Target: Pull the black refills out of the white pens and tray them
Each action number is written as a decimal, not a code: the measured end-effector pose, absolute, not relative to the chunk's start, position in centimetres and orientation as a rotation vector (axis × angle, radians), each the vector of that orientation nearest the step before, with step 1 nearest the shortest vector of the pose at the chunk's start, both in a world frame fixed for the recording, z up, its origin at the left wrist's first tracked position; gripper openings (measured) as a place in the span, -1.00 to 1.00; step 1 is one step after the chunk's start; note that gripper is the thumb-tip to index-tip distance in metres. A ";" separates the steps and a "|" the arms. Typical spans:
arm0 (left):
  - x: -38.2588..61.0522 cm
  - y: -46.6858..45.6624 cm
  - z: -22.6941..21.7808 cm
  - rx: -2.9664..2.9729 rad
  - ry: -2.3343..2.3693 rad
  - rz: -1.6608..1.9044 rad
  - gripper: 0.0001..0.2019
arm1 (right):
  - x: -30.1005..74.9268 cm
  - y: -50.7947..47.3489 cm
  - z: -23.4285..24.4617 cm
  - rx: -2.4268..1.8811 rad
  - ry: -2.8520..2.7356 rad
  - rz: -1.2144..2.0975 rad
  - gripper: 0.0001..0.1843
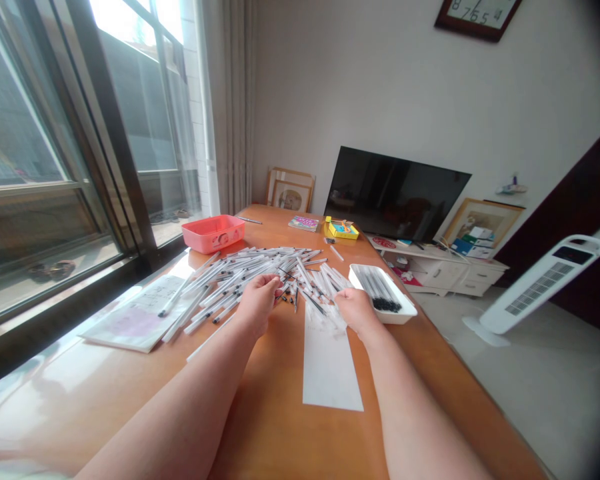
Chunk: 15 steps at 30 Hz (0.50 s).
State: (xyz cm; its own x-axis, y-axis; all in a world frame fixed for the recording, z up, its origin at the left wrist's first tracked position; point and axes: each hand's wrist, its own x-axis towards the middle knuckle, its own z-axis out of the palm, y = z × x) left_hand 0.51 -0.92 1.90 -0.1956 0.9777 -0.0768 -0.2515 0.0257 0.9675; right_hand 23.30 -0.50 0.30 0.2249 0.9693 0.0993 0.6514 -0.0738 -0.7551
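l hand (257, 303), r hand (355, 310) at pen pile (250, 270), 1 tray (405, 310).

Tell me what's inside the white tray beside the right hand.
The white tray beside the right hand holds slim black-tipped pens lying side by side. They cover much of its floor, so anything beneath them cannot be seen.

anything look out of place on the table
Yes, a couple of strays. One white pen tube lies alone between the yellow box and the white tray, and another white pen tube lies below the loose heap of pen tubes. Both sit apart from the heap, unlike the black-tipped ones lined up in the tray.
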 end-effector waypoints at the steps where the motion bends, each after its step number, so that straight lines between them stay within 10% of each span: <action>1: 0.6 -1.0 2.0 0.887 1.180 1.410 -0.73 | 23.1 -0.8 0.5 -1.714 -1.467 0.696 -0.73; 15: 1.8 -2.6 2.5 1.092 0.820 1.145 -0.67 | 20.7 -3.8 3.0 -1.256 -1.549 1.351 -0.66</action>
